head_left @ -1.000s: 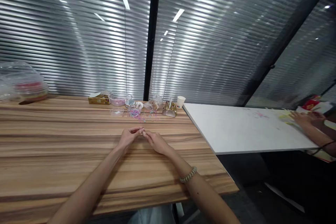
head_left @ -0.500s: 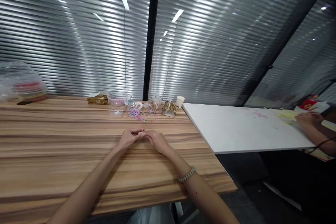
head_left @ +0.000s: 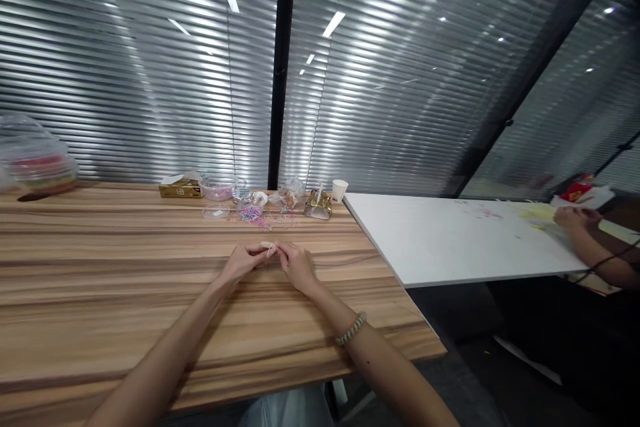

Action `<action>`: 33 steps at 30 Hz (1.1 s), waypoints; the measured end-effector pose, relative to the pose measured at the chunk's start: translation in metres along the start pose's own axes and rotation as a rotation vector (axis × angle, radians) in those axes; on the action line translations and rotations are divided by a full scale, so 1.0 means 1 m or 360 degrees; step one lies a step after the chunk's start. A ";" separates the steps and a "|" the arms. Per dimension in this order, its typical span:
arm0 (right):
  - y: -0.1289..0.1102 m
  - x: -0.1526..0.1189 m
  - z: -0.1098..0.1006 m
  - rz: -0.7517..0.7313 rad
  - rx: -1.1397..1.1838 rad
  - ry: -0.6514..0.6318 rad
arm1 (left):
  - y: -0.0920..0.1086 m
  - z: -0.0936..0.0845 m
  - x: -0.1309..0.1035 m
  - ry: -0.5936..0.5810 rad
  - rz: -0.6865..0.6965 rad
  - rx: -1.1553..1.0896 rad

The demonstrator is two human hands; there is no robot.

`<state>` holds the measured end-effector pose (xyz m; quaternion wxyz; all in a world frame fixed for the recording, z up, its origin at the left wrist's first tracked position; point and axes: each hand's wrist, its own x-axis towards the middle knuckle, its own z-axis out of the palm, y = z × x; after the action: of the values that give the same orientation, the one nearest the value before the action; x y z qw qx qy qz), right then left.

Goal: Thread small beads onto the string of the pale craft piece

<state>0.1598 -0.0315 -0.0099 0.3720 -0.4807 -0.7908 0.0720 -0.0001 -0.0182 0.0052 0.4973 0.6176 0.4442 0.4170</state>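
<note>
Fingertips (head_left: 281, 251) of both hands come together over the front half of the wooden desk (head_left: 125, 293). The left hand (head_left: 243, 260) has a narrow grip, thumb and finger pinched on a small pale piece (head_left: 267, 245), which sits right where the two hands meet; it is too small for its shape to be told. The right hand (head_left: 299, 265) is narrowed as well, its tips against or just beside the left's, and whether it also pinches the piece cannot be told. A beaded bracelet (head_left: 351, 329) circles the right forearm.

Beyond the hands, loose coloured bits (head_left: 273, 221) are scattered, standing between them and a row of things near the blinds (head_left: 165, 80). From left to right the row has a gold box (head_left: 181, 191), a clear tub (head_left: 217, 192) with pink contents, a bowl (head_left: 250, 212) of mixed bits, crumpled plastic (head_left: 290, 195), a gold packet (head_left: 319, 207) and a paper cup (head_left: 339, 191) close to the desk's edge. A clear lid (head_left: 215, 213) lies flat in front of the tub. At far left stands a plastic-wrapped stack (head_left: 44, 170).

A white desk (head_left: 450, 247) adjoins on the right, with pink bits (head_left: 485, 211) on it; at its far end are a co-worker's hands (head_left: 575, 218), near a red packet (head_left: 577, 189).
</note>
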 end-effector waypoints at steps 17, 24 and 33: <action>0.004 0.007 -0.002 0.0293 -0.0105 0.0169 | 0.024 0.024 -0.018 0.0226 0.0531 0.0173; 0.003 0.006 -0.001 0.0315 -0.0099 0.0161 | 0.024 0.022 -0.019 0.0107 0.0447 0.0113; -0.002 0.004 -0.001 0.0269 -0.0043 0.0264 | 0.012 0.021 -0.008 0.0004 -0.0151 -0.0623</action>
<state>0.1580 -0.0292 -0.0057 0.4223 -0.5549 -0.7149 0.0525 0.0191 -0.0325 0.0135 0.6265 0.4869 0.3839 0.4723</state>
